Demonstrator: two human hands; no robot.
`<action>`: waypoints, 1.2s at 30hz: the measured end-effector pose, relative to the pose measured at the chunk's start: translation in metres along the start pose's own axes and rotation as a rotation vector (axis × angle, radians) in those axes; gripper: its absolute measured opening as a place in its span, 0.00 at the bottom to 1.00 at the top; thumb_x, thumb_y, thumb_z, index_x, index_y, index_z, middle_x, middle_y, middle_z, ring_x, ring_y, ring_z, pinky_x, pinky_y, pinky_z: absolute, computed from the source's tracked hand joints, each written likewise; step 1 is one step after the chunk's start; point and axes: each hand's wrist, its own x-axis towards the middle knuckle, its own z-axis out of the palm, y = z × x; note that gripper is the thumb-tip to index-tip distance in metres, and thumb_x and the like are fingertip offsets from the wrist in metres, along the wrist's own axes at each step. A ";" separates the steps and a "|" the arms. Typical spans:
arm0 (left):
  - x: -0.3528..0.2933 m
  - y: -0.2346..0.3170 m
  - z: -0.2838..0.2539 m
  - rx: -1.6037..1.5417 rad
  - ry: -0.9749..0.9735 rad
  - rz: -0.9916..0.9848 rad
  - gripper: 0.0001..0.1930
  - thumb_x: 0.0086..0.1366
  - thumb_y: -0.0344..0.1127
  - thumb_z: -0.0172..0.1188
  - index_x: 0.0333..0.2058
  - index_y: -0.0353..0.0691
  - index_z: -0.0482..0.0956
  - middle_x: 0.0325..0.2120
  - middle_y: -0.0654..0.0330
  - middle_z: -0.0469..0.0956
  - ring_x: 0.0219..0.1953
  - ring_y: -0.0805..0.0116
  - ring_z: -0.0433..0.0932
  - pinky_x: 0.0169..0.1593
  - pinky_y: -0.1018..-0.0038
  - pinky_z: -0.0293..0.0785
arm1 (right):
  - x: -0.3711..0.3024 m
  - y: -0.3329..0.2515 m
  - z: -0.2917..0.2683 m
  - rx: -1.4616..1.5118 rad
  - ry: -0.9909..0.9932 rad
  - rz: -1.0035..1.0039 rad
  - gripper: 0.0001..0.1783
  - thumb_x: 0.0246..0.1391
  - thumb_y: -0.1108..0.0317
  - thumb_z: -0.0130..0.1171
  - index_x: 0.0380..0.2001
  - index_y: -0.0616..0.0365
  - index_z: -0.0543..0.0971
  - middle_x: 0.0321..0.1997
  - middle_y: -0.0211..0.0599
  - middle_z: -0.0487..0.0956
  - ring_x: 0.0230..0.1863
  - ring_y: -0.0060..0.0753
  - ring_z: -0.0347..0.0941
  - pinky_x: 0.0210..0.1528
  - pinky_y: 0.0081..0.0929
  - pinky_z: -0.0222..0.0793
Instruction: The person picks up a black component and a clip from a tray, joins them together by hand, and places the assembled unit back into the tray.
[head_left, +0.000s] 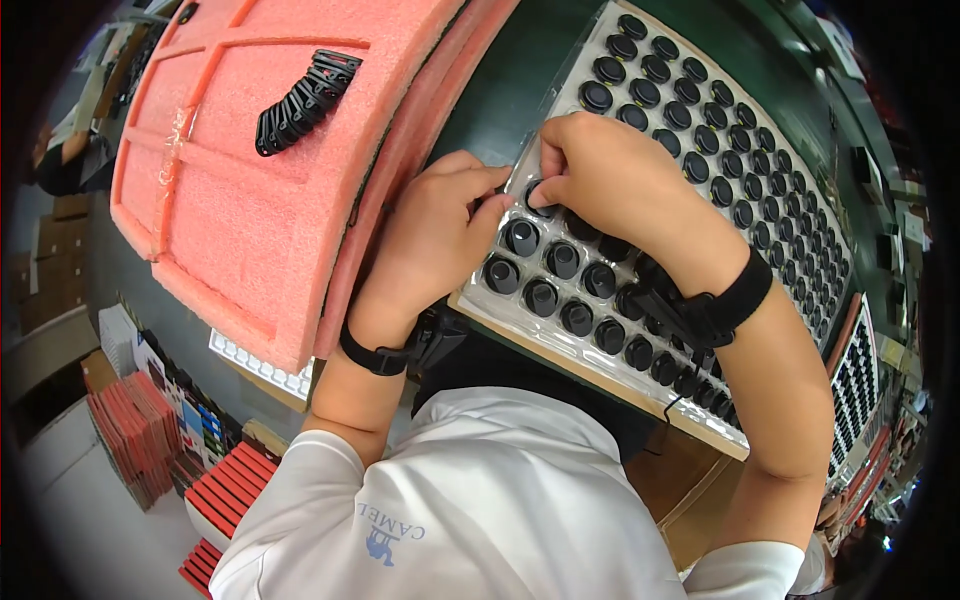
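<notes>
A clear plastic tray [476,290] in front of me holds rows of black round cap-like parts [562,259]. My right hand [615,175] reaches over its left part, thumb and forefinger pinched at one black round part [534,208] near the tray's left edge. Just left of it, my left hand [440,225] has its thumb and forefinger together at the tray edge. Whatever lies between those fingertips is hidden. Both wrists wear black straps, and the right forearm covers some of the parts.
Pink foam sheets [250,200] stand stacked at my left, with a curved row of black plastic pieces [308,104] on top. Another tray of black parts [853,385] lies at the far right. Red-edged stacks [232,490] sit low at the left.
</notes>
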 end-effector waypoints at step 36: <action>-0.058 0.088 0.021 -0.894 -0.511 -0.145 0.28 0.66 0.48 0.49 0.53 0.29 0.62 0.51 0.49 0.67 0.53 0.63 0.70 0.54 0.69 0.67 | -0.175 -0.004 0.029 0.342 0.527 -0.319 0.15 0.40 0.77 0.64 0.36 0.60 0.75 0.36 0.41 0.74 0.35 0.44 0.72 0.36 0.34 0.68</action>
